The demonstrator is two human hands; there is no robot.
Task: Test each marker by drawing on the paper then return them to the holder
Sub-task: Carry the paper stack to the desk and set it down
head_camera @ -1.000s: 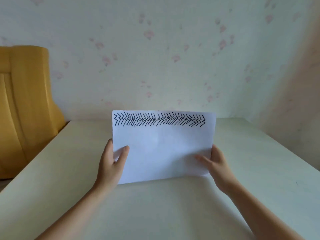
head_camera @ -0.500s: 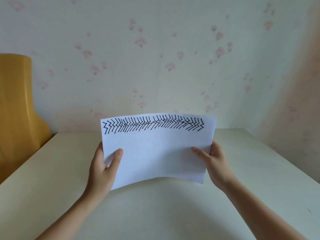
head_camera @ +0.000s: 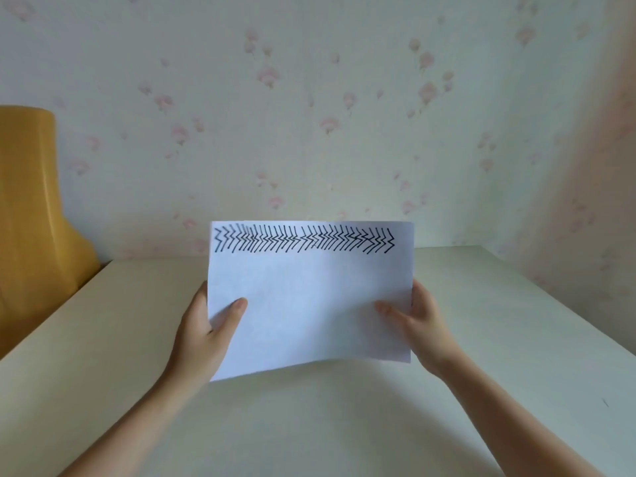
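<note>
Head view shows the sheet of paper (head_camera: 309, 297) held upright above the tabletop (head_camera: 516, 339), its face toward the camera. A dense band of black zigzag marker strokes (head_camera: 304, 239) runs along the paper's top edge, and the rest of the paper below that band is blank. No markers and no holder are visible anywhere around the paper, so whether the markers have gone back cannot be told; judging from the filled row of strokes, the drawing part looks done or well advanced. At the paper's left edge the left hand (head_camera: 203, 333) pinches it, thumb pressed on the front, fingers hidden behind. At the paper's right edge the right hand (head_camera: 418, 325) pinches it the same way, thumb on the front. Both forearms reach forward over the tabletop from below the paper.
</note>
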